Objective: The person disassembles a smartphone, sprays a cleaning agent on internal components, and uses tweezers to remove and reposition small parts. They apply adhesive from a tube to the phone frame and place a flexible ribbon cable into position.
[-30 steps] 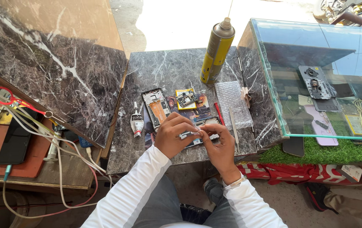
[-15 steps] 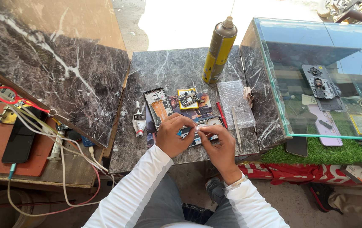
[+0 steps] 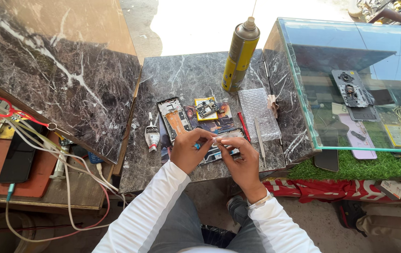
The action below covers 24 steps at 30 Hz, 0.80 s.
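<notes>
Head view. We look down on a dark grey marble slab with white veins [image 3: 188,77], which serves as our landmark. Above its near edge the left hand [image 3: 187,151] and the right hand [image 3: 241,161] meet, fingertips pinched together on a small pale object [image 3: 216,140] too small for us to identify; both hands are curled nearly closed around it. Directly beneath the hands, on the slab, lies a dismantled dark phone frame [image 3: 219,149], partly hidden by them. Towards the slab's centre we see an opened phone body with an orange flex strip [image 3: 174,119] and, just right of it, a small circuit board on a yellow square [image 3: 206,108]. Left of the opened body lies a small white glue tube with a red tip [image 3: 151,135]. At the slab's far right corner stands a tall yellow spray can [image 3: 239,54], upright; below it, a clear bubble-wrap sheet [image 3: 258,114] with thin metal tweezers [image 3: 259,132] beside it. Right of the slab stands a glass display case [image 3: 350,47]; left of it, a black phone on a red-brown board [image 3: 18,157]
</notes>
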Available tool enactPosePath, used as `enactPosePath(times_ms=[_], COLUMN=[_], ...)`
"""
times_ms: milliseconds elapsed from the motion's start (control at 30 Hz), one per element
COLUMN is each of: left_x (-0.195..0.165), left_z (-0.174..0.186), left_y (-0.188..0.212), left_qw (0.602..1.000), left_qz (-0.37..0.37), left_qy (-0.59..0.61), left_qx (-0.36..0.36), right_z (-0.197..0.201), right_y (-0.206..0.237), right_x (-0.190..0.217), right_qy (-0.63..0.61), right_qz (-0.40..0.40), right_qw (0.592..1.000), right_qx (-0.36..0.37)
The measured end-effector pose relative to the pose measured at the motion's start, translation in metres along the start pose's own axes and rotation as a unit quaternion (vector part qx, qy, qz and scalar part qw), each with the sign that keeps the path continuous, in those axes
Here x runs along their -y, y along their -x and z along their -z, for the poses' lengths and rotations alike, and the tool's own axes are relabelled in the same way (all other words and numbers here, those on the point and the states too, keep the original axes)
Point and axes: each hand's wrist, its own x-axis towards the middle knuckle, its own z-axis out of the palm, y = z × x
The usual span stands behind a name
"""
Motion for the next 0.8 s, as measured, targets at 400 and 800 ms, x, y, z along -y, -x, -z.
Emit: enactPosePath(times_ms=[400,800], left_x=[0.014,-0.001], left_z=[-0.003,0.005], left_y=[0.002,-0.005], left_qw=[0.989,0.998], left_qz=[0.046,0.052], left_qy=[0.139,0.018], left_qx=[-0.014,-0.010], right_z=[0.003,0.001], right_y=[0.002,0.007], right_x=[-0.012,-0.023], right_qy=[0.003,-0.083], right_qz=[-0.065,-0.160], right_qw=[0.996,0.982], right_qx=[-0.062,-0.050])
